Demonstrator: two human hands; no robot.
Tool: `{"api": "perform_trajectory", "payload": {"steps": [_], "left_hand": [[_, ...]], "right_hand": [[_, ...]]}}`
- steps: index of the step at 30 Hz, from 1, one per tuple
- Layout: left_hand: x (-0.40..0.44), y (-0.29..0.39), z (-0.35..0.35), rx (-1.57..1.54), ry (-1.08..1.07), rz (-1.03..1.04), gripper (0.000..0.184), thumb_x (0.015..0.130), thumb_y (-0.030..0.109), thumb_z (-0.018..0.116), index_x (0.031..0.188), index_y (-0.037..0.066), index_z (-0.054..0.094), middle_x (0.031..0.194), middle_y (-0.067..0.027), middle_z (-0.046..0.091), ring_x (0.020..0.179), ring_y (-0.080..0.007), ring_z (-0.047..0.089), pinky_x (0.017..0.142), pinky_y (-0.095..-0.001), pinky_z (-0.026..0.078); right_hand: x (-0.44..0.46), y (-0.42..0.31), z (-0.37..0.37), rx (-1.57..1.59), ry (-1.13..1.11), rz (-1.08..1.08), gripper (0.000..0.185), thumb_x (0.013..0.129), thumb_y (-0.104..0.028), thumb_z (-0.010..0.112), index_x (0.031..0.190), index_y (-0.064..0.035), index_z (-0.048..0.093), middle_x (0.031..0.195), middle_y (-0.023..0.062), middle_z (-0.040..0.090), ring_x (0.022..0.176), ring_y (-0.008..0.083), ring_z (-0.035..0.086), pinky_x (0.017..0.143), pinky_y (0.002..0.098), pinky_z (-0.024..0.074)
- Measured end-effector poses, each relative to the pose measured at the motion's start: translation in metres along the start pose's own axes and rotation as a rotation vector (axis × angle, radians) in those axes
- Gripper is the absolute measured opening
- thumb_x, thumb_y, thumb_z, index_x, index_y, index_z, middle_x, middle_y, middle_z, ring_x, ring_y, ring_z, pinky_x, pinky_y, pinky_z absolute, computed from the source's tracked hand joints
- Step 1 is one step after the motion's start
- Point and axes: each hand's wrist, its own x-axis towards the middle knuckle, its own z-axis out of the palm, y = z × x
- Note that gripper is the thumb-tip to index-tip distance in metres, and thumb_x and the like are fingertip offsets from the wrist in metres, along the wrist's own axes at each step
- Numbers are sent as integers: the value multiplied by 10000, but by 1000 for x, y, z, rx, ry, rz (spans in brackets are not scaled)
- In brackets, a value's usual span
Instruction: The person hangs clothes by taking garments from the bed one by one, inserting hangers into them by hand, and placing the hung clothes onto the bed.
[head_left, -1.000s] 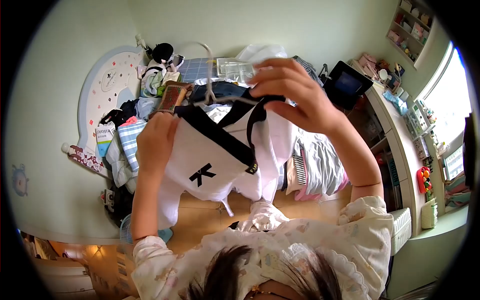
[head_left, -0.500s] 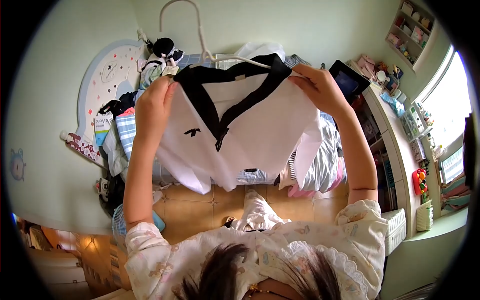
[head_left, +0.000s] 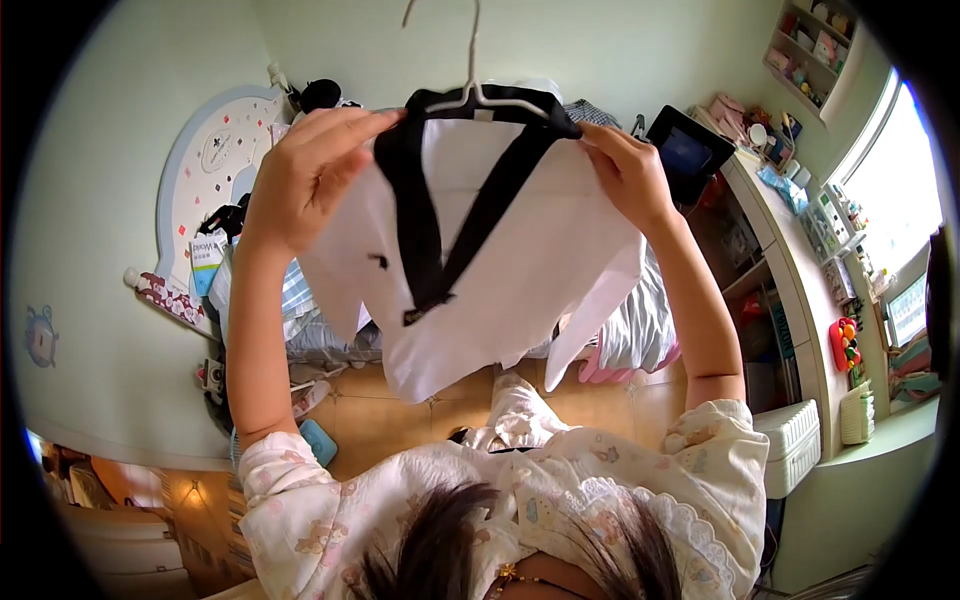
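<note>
A white shirt (head_left: pixel 500 290) with a black V-shaped collar hangs in front of me on a white hanger (head_left: pixel 473 60). The hanger's arms run inside the neckline, and the top of its hook is cut off by the frame. My right hand (head_left: pixel 625 170) pinches the shirt at the shoulder on the right, thumb below the fingers. On the other side my left hand (head_left: pixel 310 180) has its fingers stretched out, the tips at the black collar and the thumb apart from them. The shirt's lower part hangs loose and slightly crooked.
Behind the shirt is a bed with a pale headboard (head_left: pixel 215 150) and heaped clothes and bedding (head_left: pixel 640 310). A desk (head_left: pixel 760 215) with a dark screen (head_left: pixel 685 155) runs along the right under a window. A white ribbed box (head_left: pixel 790 450) stands at its near end. Tiled floor (head_left: pixel 370 430) lies below.
The hanger has turned and shifted to the right, now sitting more centrally in the collar. My left hand has loosened from a pinch to stretched fingers, and the shirt's left side has swung inward.
</note>
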Motion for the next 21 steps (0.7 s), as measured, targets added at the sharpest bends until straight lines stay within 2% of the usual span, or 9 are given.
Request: {"api": "perform_trajectory", "payload": {"steps": [3,4,7,8,12,15,16,20,21], "left_hand": [[-7,-6,6,233,10,-71,399,894,319,564,1234,110,554,1045,-138,628,940,-306,596,804,-359,479],[-10,-7,11,242,21,-135,336,881,320,583,1128,92,569,923,-139,638,822,-310,609,676,-370,490],[-18,-17,26,290,-46,-289,234,862,278,618,888,61,535,756,-116,607,655,-306,579,534,-376,452],[-18,-19,34,325,109,-143,283,847,223,641,768,50,431,662,-96,560,555,-307,532,462,-387,405],[-20,-28,42,360,192,-140,237,848,185,637,778,48,457,680,-109,555,574,-315,537,485,-381,419],[-15,-29,50,327,224,-103,226,853,177,629,779,49,457,676,-111,545,577,-318,532,492,-382,421],[-12,-30,53,300,240,-98,224,856,182,624,781,51,458,673,-111,543,579,-318,532,494,-384,422],[-3,-28,63,296,258,-150,216,874,210,598,789,64,462,673,-101,533,593,-314,532,505,-388,425],[0,-25,64,314,258,-141,217,879,217,591,790,67,461,681,-95,532,606,-311,534,509,-388,427]], "right_hand": [[-5,7,-9,76,114,20,193,838,-11,589,1028,-20,623,880,122,654,754,272,646,665,304,517],[-6,7,-14,77,123,-2,185,832,9,588,1013,7,628,868,130,656,742,260,644,673,293,510],[-6,7,-27,92,43,-9,192,825,-2,604,1015,-2,636,879,124,661,747,261,642,684,294,510],[-7,7,-32,112,-11,20,188,830,-9,600,1012,-13,647,883,121,663,757,263,640,697,300,509],[-9,18,-58,123,-178,-5,182,867,-50,565,1023,-31,657,920,122,663,836,251,634,758,306,500],[-8,23,-73,227,19,55,214,902,-112,547,1087,-46,633,1016,103,659,888,215,633,816,322,497],[-8,25,-71,206,38,-7,262,914,-173,546,1140,-53,599,1023,121,655,889,259,635,797,331,496],[-17,-5,-67,-22,-200,186,240,902,-212,562,1048,-23,584,930,181,629,797,360,600,694,363,480],[-20,1,-70,-37,-236,211,220,900,-194,567,1034,-20,578,884,168,624,757,330,595,684,350,479]]}}
